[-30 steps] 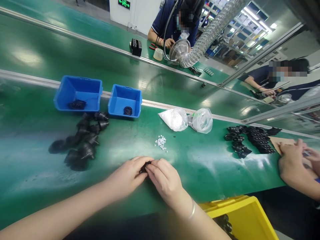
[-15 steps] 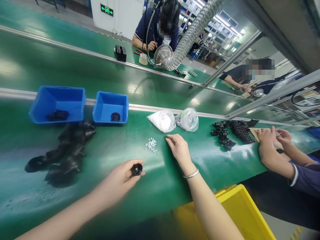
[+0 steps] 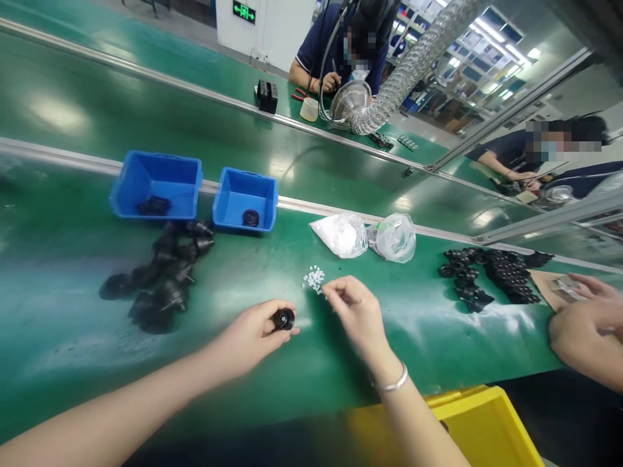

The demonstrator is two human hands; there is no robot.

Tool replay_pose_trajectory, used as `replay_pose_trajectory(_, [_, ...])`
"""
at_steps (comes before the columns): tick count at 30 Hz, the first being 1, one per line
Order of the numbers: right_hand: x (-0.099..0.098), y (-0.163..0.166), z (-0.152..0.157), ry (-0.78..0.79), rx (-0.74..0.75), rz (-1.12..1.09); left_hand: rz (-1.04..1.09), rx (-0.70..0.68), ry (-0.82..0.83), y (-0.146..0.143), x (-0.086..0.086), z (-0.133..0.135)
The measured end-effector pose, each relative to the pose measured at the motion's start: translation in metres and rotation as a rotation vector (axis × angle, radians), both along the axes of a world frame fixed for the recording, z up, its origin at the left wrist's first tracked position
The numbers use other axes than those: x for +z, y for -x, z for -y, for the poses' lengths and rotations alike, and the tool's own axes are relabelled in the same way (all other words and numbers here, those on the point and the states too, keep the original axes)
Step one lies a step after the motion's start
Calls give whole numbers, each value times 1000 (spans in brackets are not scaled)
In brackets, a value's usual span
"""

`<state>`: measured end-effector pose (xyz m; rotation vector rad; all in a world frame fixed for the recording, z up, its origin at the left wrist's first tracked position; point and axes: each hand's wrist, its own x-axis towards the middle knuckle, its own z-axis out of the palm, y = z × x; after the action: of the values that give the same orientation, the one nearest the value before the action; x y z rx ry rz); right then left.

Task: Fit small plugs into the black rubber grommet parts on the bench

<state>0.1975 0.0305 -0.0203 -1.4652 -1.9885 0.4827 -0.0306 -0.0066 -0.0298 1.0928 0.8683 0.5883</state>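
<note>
- Evidently, the green tabletop carries two blue bins beyond my hands — likely set back to free working room.
- My left hand has its fingers gripping the black part, hollow end toward me — presumably so I see inside.
- My right hand has fingers bunched beside the white pieces, probably loose for easy reach; whether they pinch one, I can't tell.

Light: bright, strip lights upper right | Glare: pale streaks across green surface | Shadow: dark below near edge | Blur: black parts at left smeared | Distortion: wide-angle, edges stretched | Mosaic: two heads
</note>
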Motion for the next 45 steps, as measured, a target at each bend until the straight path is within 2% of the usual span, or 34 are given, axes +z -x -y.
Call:
replay_pose_trajectory(3, [5,35,26,91,203,-118,-71,15,-67,0,1,0])
replay_pose_trajectory(6, [3,52,36,108,283,-137,-168,17,-137,0,0,0])
replay_pose_trajectory(14, [-2,49,34,39,323,-76,-135,-2,-109,2,-6,-1])
replay_pose_trajectory(20, [-5,50,35,26,270,-98,-130,10,-106,2,-2,-2])
replay_pose_trajectory(25, [-4,50,34,45,320,-61,-132,10,-97,3,-2,-2])
replay_pose_trajectory(32, [-7,42,44,-9,388,19,-114,30,-77,3,-9,0])
replay_pose_trajectory(40, [-8,41,51,36,444,97,-108,56,-67,1,-13,-1])
replay_pose_trajectory(45, [-12,39,54,-22,482,196,-110,66,-85,1,-15,-1])
